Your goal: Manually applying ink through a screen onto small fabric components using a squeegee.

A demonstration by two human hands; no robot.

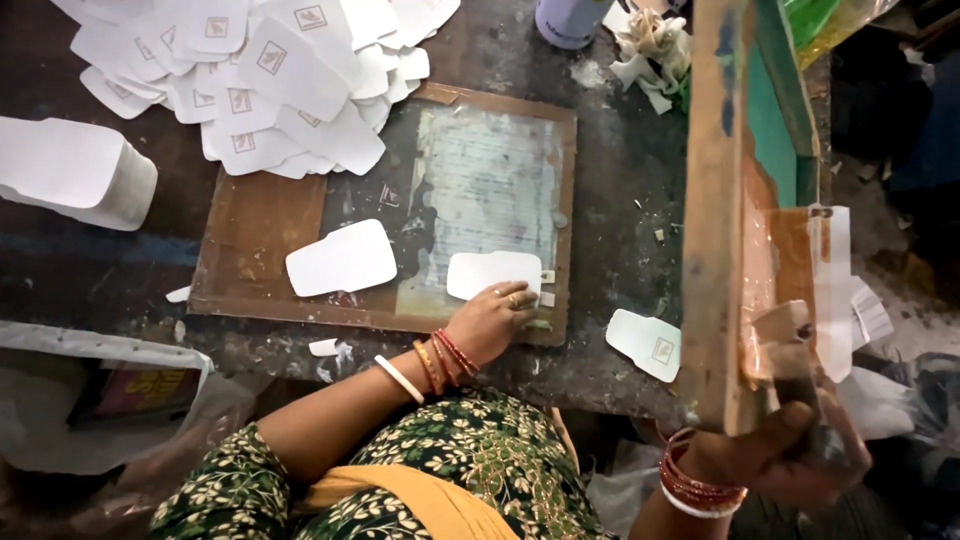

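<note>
My left hand rests with its fingertips on a blank white die-cut card lying on the brown printing board. A second blank card lies to its left on the same board. My right hand grips the lower end of a wooden screen frame, which is tilted up on its edge at the right. A wooden squeegee block sits against the frame just above that hand.
Several printed white cards are spread at the back left, with a stack of blank cards at the left edge. One printed card lies near the table's front edge. A lilac container and a crumpled rag stand at the back.
</note>
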